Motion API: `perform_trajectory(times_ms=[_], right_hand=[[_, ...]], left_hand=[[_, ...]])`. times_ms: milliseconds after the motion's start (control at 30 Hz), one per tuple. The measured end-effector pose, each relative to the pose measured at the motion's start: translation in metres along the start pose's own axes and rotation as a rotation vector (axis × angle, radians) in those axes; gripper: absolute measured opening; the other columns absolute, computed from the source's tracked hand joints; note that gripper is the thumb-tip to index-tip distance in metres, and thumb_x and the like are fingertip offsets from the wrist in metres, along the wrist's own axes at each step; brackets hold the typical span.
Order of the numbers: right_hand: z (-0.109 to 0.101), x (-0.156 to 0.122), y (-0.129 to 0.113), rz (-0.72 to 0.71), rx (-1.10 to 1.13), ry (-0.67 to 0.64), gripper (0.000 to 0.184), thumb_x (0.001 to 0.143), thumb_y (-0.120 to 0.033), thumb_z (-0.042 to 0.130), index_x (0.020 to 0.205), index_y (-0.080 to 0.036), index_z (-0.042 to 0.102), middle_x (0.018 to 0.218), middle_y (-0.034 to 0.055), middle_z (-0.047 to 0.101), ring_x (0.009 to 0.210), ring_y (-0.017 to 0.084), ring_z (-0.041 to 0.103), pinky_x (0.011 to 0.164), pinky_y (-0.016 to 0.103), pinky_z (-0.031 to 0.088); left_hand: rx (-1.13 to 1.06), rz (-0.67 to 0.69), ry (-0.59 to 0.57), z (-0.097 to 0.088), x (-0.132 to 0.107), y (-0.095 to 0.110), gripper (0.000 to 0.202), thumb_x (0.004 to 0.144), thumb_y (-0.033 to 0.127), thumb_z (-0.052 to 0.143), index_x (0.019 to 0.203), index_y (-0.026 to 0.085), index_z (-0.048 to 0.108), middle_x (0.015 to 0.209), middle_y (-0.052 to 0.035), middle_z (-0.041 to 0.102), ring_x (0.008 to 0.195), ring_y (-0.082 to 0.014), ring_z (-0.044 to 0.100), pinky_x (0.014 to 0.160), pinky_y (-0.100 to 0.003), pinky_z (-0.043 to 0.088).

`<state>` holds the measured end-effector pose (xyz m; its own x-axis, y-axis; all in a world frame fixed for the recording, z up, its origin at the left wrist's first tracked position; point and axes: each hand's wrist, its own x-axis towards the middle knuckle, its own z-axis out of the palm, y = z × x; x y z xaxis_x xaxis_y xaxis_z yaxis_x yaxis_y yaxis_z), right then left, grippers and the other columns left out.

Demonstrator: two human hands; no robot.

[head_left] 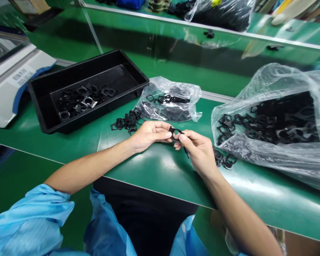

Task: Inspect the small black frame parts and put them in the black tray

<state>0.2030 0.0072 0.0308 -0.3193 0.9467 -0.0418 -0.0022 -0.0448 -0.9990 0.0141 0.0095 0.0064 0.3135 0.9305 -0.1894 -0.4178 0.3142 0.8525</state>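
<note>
A small black plastic ring part (175, 132) is pinched between both hands above the green table (160, 170). My left hand (146, 135) grips its left side with fingertips closed. My right hand (197, 149) pinches its right side, and another black piece shows under that hand's fingers. Just behind my left hand lies a loose pile of black parts (126, 122).
A black tray (56, 124) holding several black parts sits at the left. A small clear bag (173, 103) of parts lies behind the hands, a large clear bag (277, 121) at the right. A white machine (8, 78) stands far left.
</note>
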Motion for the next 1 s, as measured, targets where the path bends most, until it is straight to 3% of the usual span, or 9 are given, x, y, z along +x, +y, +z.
perform_trajectory(times_ms=[467,733,1000], right_hand=[[-0.0038,0.0015,-0.0016,0.047,0.049,-0.073,0.036,0.080,-0.055,0.077,0.079,-0.019,0.076,0.066,0.0012,0.066,0.060,0.014,0.060,0.063,0.029,0.055],[-0.0008,-0.0006,-0.0025,-0.032,-0.104,-0.004,0.043,0.083,-0.062,0.070,0.078,-0.020,0.071,0.066,0.0012,0.064,0.060,0.014,0.059,0.066,0.029,0.055],[-0.0018,-0.0013,-0.0022,-0.096,-0.241,0.058,0.037,0.086,-0.056,0.070,0.077,-0.020,0.070,0.063,0.0005,0.065,0.057,0.015,0.061,0.063,0.029,0.054]], left_hand=[[0.071,0.041,-0.002,-0.0016,-0.0014,0.0044,0.039,0.061,0.031,0.094,0.087,0.011,0.072,0.073,-0.0020,0.073,0.066,-0.0127,0.070,0.072,-0.028,0.058],[0.155,0.095,0.019,0.0022,-0.0019,0.0039,0.036,0.063,0.038,0.092,0.080,0.012,0.073,0.076,-0.0014,0.071,0.070,-0.0124,0.066,0.074,-0.029,0.057],[0.278,0.098,-0.004,-0.0021,-0.0002,0.0072,0.033,0.062,0.039,0.092,0.072,0.013,0.075,0.078,-0.0018,0.070,0.073,-0.0126,0.064,0.076,-0.029,0.053]])
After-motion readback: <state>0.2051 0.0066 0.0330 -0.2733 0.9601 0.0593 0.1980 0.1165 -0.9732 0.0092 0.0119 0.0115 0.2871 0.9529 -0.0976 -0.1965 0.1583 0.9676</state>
